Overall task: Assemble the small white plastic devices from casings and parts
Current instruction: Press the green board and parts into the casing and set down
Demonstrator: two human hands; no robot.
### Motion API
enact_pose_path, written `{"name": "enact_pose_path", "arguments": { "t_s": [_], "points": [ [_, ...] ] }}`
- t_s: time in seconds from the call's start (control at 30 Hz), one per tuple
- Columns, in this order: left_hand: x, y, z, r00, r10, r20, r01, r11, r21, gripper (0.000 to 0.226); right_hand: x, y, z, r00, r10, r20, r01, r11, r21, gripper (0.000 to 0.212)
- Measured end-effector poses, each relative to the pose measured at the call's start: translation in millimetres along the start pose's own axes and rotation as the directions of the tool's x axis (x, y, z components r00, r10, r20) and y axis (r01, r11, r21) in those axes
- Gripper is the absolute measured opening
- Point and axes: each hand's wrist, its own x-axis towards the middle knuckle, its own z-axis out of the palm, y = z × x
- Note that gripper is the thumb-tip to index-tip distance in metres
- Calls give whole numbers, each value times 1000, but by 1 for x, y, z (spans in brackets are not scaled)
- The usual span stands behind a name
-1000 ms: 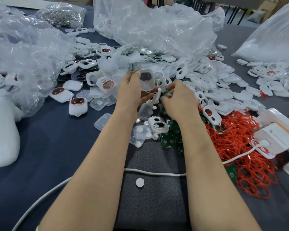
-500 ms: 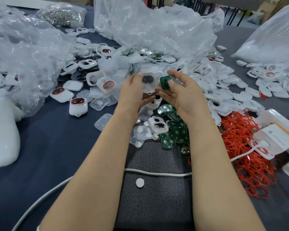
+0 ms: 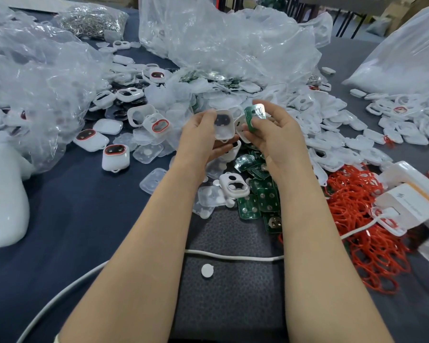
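1 head-mounted wide-angle view, pitched forward and down over the worktop (image 3: 60, 219). Close range: both forearms fill the lower frame, hands (image 3: 203, 134) near centre. Edges bow visibly.

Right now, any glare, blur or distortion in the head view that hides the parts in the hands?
Head view: glare washes out the top of the green board in the right hand; translucent cover in the left hand reads sharp; edges bow, wide-angle.
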Motion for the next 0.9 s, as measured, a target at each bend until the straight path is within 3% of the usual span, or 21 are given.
{"name": "enact_pose_path", "arguments": {
  "t_s": [0.17,0.43,0.9],
  "points": [
    [3,-2,1,999,-41,36,41,999,6,20,0,1,-5,991,-102,-89,81,975,-209,14],
    [3,-6,-1,996,-13,84,2,992,126,35,-2,0,-1,949,-295,110,313,847,-430,17],
    [-1,-2,1,996,-5,94,-8,991,136,39,-2,4,0,946,-282,161,324,800,-505,18]
  ]
}}
